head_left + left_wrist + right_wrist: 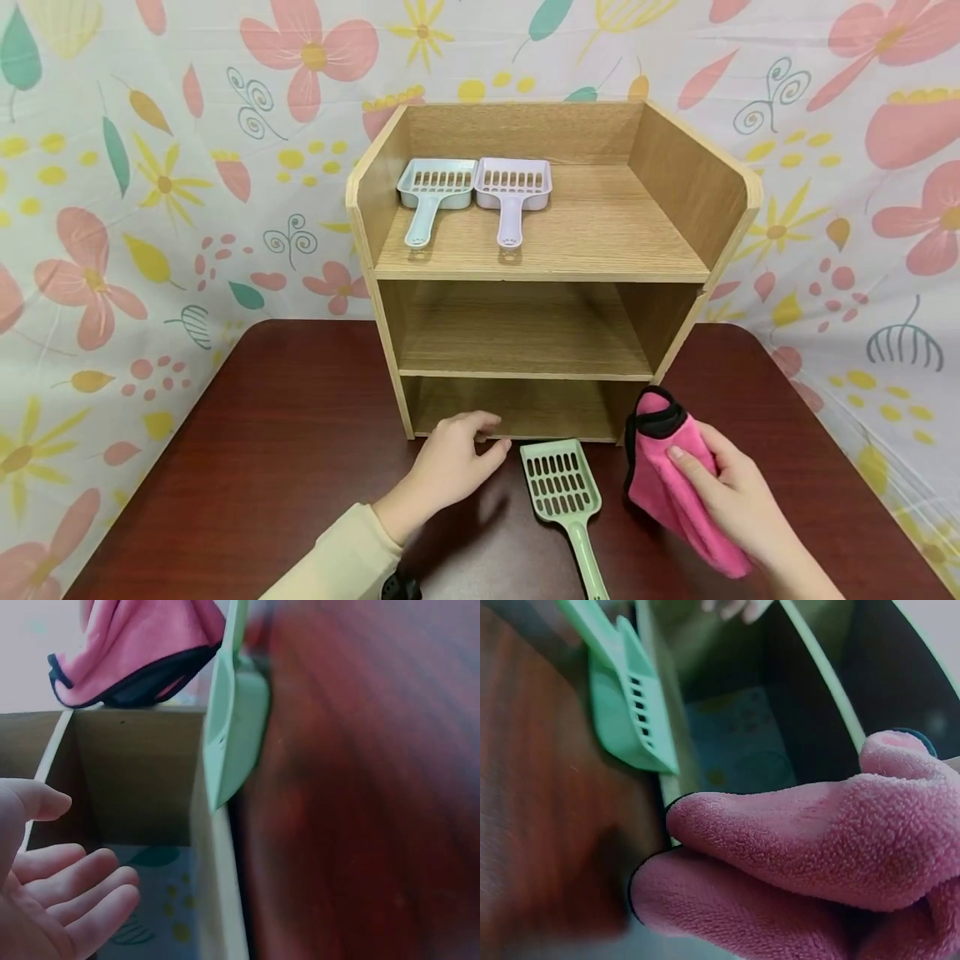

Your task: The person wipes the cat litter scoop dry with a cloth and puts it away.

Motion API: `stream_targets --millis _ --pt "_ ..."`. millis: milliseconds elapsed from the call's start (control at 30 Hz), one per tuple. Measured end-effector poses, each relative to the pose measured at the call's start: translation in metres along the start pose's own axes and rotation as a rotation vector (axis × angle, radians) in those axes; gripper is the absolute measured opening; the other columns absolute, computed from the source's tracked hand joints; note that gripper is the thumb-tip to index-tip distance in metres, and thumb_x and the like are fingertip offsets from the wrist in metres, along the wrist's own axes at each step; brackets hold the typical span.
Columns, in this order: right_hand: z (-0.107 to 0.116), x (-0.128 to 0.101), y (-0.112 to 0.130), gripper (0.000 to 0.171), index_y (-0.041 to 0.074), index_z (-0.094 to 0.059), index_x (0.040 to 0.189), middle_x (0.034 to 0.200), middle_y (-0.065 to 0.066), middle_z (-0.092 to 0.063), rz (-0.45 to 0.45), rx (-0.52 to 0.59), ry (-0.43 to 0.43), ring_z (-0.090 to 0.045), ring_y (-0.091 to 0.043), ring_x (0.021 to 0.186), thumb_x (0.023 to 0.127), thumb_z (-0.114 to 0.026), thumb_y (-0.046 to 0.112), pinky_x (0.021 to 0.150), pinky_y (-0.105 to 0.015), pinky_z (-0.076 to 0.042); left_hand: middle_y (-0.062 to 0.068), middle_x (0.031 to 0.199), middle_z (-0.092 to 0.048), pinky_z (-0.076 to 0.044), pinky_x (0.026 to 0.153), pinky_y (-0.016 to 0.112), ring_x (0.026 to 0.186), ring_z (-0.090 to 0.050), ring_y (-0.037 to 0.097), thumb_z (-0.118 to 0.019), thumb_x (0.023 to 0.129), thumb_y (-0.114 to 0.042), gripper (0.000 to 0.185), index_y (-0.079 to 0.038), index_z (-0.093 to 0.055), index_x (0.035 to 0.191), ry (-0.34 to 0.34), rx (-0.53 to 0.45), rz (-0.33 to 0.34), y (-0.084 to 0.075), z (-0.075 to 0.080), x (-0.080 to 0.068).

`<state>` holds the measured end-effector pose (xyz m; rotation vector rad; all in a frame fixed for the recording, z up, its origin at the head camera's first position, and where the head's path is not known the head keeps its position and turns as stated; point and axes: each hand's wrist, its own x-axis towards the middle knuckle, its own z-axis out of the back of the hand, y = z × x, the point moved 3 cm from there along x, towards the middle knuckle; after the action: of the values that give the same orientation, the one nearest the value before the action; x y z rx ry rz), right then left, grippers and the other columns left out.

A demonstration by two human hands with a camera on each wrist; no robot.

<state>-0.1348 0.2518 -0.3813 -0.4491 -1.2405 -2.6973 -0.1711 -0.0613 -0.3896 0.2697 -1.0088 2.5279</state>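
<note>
My right hand (pixel 742 496) grips a bunched pink fleece cloth (pixel 675 467) with black edging, at the lower right front of the wooden shelf (pixel 525 373). In the right wrist view the folded pink cloth (pixel 810 840) covers much of the frame. My left hand (pixel 453 458) hovers before the shelf's bottom compartment with relaxed fingers and nothing held. The left wrist view shows its fingers (pixel 82 881) loosely bent. Between the hands a green slotted litter scoop (pixel 561 483) lies on the table, its head near the shelf's base and its handle toward me.
On the shelf's top level, a light blue scoop (pixel 423 218) and a lavender scoop (pixel 511 218) sit side by side at the left, each with a matching tray. The shelf stands on a dark red-brown table (pixel 300 433). A floral cloth (pixel 187 125) hangs behind.
</note>
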Motion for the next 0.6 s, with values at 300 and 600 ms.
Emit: stream_targets --millis 300,600 --pt "-0.029 -0.003 0.004 0.022 0.01 -0.061 0.113 0.083 0.006 -0.064 0.009 0.025 0.007 -0.053 0.003 0.072 0.091 -0.061 0.01 0.063 -0.014 -0.043 0.007 0.088 -0.069 -0.053 0.06 0.025 0.069 -0.067 0.016 -0.068 0.083 -0.02 0.04 0.006 -0.061 0.113 0.206 -0.405 0.307 0.014 -0.031 -0.011" --pt "-0.046 -0.004 -0.003 0.026 0.008 -0.056 0.119 0.093 -0.001 -0.065 -0.118 0.121 0.05 -0.056 0.003 0.076 0.095 -0.056 0.017 0.067 -0.015 -0.046 0.02 0.093 -0.068 -0.057 0.06 0.035 0.074 -0.068 0.024 -0.062 0.085 -0.019 0.038 0.009 -0.056 0.11 0.281 -0.879 0.685 0.018 -0.059 -0.03"
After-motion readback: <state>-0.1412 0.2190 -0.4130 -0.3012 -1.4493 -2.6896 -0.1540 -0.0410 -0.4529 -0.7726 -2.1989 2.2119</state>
